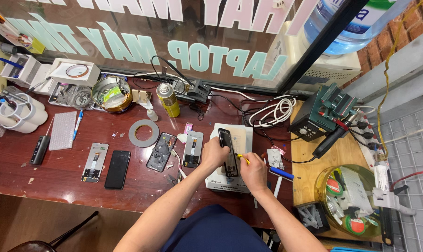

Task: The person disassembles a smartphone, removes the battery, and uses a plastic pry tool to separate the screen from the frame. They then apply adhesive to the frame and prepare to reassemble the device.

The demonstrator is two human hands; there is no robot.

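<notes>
My left hand (214,154) grips a dark phone (228,149), which stands on its long edge over a white heating plate (241,135). My right hand (254,171) holds a small yellow tool (241,157) whose tip touches the phone's edge. Both forearms reach in from the bottom of the view. To the left on the dark red table (57,184) lie an opened phone body (161,151) and a screen part (192,149).
Roll of tape (143,133), yellow spray can (168,100), black phone (117,169), another screen part (94,162), round tin (111,93) and white boxes (76,71) lie to the left. Right: green soldering station (323,112), coiled white cable (274,112), clear tub of tools (349,198), water bottle (351,21).
</notes>
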